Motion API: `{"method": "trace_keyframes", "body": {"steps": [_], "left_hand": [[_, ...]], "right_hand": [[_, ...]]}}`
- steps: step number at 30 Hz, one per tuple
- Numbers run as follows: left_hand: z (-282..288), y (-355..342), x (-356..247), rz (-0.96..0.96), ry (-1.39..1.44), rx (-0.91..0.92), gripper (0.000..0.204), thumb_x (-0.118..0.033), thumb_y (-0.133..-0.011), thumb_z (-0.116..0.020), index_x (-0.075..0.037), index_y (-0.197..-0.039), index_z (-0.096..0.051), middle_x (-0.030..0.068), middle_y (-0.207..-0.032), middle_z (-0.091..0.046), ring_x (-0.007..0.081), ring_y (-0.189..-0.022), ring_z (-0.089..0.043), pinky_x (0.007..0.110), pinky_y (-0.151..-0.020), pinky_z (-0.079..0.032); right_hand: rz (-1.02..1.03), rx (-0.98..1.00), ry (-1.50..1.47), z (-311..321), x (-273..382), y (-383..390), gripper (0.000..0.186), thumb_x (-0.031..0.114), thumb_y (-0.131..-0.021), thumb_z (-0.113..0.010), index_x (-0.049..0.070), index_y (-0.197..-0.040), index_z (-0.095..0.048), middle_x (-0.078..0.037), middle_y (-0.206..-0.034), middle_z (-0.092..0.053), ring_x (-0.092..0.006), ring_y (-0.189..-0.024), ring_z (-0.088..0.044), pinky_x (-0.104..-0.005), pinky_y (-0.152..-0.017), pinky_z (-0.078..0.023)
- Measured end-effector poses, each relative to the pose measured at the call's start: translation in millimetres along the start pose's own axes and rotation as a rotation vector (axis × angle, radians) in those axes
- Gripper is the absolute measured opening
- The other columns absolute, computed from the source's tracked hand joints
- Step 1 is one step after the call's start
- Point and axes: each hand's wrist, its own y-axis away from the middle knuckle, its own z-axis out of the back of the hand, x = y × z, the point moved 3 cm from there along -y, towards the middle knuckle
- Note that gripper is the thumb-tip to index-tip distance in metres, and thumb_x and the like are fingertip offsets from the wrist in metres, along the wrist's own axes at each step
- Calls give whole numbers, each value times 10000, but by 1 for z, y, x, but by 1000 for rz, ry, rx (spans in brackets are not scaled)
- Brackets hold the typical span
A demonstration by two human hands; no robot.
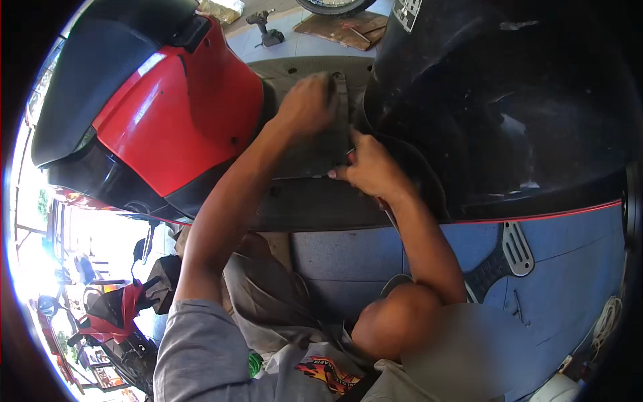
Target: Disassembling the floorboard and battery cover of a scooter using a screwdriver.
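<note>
A scooter lies across the view, and both my hands are over its dark footboard. My left hand is closed in a fist at the far part of a flat dark cover panel, near its right edge. What its fingers hold, if anything, is hidden. My right hand is nearer, at the panel's right edge, thumb and forefinger spread at that edge. A thin tool with red on it is held in this hand. Most of it is covered by the palm, so its kind cannot be told.
Red bodywork and a black seat rise on the left; a large black front shield is on the right. Beyond lie a cordless drill and a wooden board. A slotted metal-ended part lies on the tiles.
</note>
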Motion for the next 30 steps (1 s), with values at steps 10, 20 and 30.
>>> {"method": "trace_keyframes", "body": {"steps": [10,20,30], "left_hand": [[-39,-38,12,158,-244,152,662,-446,-873,-563,-55,-1391,-435,229,-1400,-456,378,-1371,-352,542,-1137,-235],[-45,-39,26,90,-123,113,735,-481,-851,-567,-23,-1400,-399,214,-1455,-391,406,-1406,-276,578,-1154,-157],[-55,-46,23,93,-78,34,703,-458,-762,-702,-11,-1276,-527,198,-1307,-510,347,-1262,-452,495,-1061,-338]], "right_hand": [[0,51,-68,-3,21,5,607,53,-704,-762,-111,-1239,-529,-78,-702,-611,-126,-575,-572,-300,-565,-477],[-189,67,-13,2,22,15,591,132,-716,-771,-68,-1237,-577,-180,-806,-666,-220,-711,-674,-318,-721,-518],[-152,95,60,19,21,54,543,201,-777,-750,-38,-1237,-586,-241,-925,-690,-333,-845,-696,-393,-769,-534]]}}
